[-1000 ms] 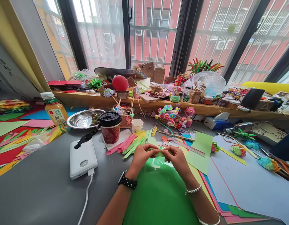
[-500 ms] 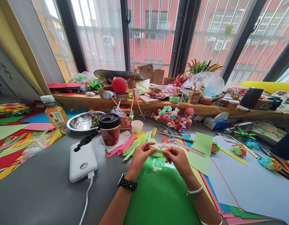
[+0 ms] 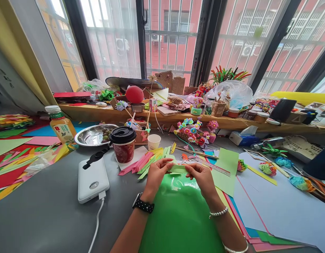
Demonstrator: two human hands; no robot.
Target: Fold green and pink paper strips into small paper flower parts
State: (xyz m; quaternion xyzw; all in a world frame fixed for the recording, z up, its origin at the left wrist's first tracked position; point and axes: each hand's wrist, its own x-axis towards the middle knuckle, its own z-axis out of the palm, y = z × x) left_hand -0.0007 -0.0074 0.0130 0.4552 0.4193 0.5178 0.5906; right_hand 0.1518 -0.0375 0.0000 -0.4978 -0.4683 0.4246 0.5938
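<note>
A small light-green paper strip (image 3: 178, 169) is pinched between both my hands just above a glossy green sheet (image 3: 178, 214) on the grey table. My left hand (image 3: 157, 174), with a black watch on the wrist, grips the strip's left end with closed fingers. My right hand (image 3: 201, 176), with a bead bracelet on the wrist, pinches the right end. A fan of pink, green and yellow paper strips (image 3: 146, 162) lies just beyond my left hand.
A red coffee cup with a black lid (image 3: 123, 144), a white power bank (image 3: 93, 180) with cable, a steel bowl (image 3: 94, 134) and a juice bottle (image 3: 61, 127) stand at left. A ruler (image 3: 215, 167), coloured sheets (image 3: 273, 203) and paper flowers (image 3: 195, 130) lie at right. The window ledge is cluttered.
Both hands have lifted the green strip slightly and shifted their finger grip on it. Nothing else on the table has moved.
</note>
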